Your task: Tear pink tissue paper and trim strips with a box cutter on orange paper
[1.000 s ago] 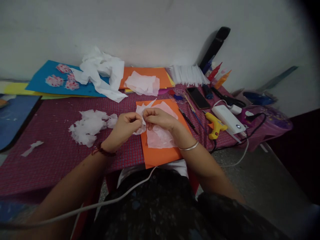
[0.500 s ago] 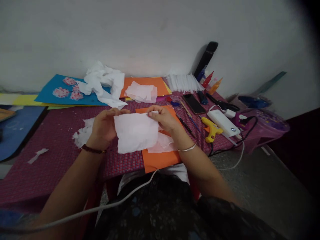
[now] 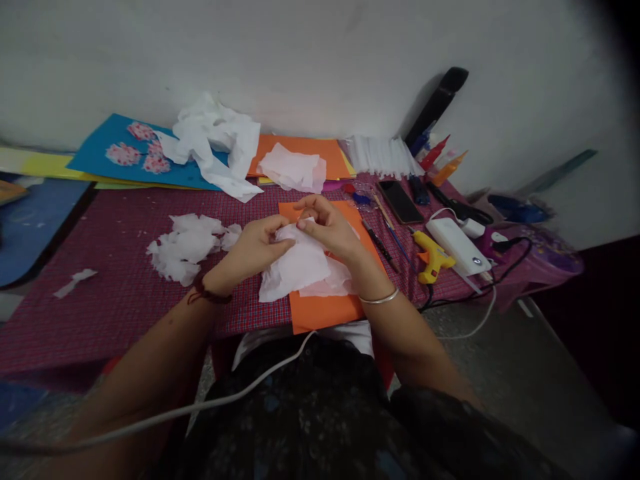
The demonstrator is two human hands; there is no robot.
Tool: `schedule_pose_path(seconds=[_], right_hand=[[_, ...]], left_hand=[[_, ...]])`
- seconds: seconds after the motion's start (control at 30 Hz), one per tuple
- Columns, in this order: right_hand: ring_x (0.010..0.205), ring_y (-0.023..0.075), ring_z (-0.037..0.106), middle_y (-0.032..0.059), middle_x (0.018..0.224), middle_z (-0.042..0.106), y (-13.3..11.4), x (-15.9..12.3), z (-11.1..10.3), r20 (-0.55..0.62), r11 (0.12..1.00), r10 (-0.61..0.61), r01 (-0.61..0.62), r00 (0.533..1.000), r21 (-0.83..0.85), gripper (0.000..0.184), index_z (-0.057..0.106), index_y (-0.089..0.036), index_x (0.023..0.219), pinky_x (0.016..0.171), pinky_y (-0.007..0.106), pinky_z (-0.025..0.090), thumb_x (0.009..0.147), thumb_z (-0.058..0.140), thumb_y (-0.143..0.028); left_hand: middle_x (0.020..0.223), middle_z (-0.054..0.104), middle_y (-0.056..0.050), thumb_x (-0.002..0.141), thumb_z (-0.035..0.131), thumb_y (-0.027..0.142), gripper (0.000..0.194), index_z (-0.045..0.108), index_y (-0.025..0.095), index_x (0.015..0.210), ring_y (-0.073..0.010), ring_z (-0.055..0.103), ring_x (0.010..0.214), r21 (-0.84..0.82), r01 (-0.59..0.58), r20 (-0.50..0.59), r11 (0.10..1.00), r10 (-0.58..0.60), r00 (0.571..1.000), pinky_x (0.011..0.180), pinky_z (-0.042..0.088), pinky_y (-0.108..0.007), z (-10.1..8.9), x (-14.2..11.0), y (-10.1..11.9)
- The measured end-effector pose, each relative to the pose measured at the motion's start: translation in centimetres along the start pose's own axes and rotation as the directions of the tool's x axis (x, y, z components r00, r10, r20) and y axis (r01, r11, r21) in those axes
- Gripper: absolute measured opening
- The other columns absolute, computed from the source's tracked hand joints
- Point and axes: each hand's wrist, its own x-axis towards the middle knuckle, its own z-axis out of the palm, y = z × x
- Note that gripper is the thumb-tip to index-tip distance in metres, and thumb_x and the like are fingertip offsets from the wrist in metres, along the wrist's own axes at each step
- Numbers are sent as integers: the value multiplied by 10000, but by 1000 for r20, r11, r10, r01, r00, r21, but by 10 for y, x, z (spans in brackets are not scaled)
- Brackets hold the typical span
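Note:
A white piece of tissue paper [image 3: 295, 267] hangs in folds between my hands. My left hand [image 3: 257, 248] pinches its upper left edge between thumb and fingers. At its top, my right hand [image 3: 330, 230] grips it with thumb and bent fingers. Beneath lies an orange sheet [image 3: 325, 313] with another piece of thin white paper [image 3: 333, 280] on it, partly covered. Left of my left hand sits a heap of torn, crumpled white paper [image 3: 183, 247].
At the back, crumpled tissue [image 3: 215, 140] lies on a blue sheet [image 3: 100, 143] bearing pink-spotted clumps. Flat tissue pieces [image 3: 293, 168] rest on orange paper. On the right are a phone [image 3: 400, 202], a yellow glue gun [image 3: 431, 257], a white power bank [image 3: 460, 245] and cables.
The tissue was spread flat between my hands; now it is gathered at the top. My left hand has moved right, closer to my right hand. The camera view has shifted slightly.

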Motion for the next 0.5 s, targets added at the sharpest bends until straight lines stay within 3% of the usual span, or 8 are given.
schedule_pose_path(seconds=[0.1, 0.23, 0.33, 0.4, 0.5], right_hand=[[633, 115, 470, -53, 761, 535, 2, 0, -3, 90, 998, 55, -58, 994, 25, 539, 594, -237, 1117, 556, 245, 373, 795, 822, -604], [635, 102, 458, -53, 719, 525, 7, 3, -1, 110, 999, 50, -49, 993, -11, 451, 559, -212, 847, 561, 244, 361, 769, 848, -549], [635, 100, 447, -53, 705, 505, 9, 5, -1, 34, 999, 42, -41, 999, -11, 354, 531, -217, 811, 569, 252, 369, 807, 808, -438], [654, 108, 474, -45, 727, 518, 9, 6, -2, -45, 999, 47, -46, 998, 14, 294, 525, -227, 837, 586, 259, 400, 822, 779, -374], [647, 115, 508, -44, 734, 530, 9, 7, -4, -105, 994, 100, -94, 989, 62, 225, 534, -239, 897, 585, 267, 439, 850, 731, -336]], left_hand=[[797, 699, -7, 814, 662, 254, 134, 720, 181, 910, -162, 605, 709, 9, 10, -107, 1000, -9, 994, 611, 432, -266, 1, 1, -3], [818, 713, -18, 828, 689, 251, 112, 720, 175, 905, -171, 621, 718, -23, 12, -168, 1000, -16, 986, 627, 454, -275, 0, 4, -11], [904, 746, -51, 843, 690, 192, 157, 739, 155, 988, -219, 672, 824, 185, 46, -282, 982, 8, 960, 776, 522, -350, -16, 7, -16], [1040, 755, -95, 829, 678, 114, 277, 733, 132, 1100, -286, 678, 1032, 431, 83, -472, 898, 146, 869, 1002, 496, -457, -36, 8, -17], [1353, 651, -172, 778, 681, 21, 531, 639, 103, 1301, -352, 531, 1353, 604, 119, -642, 788, 393, 658, 1194, 350, -547, -60, 5, -14]])
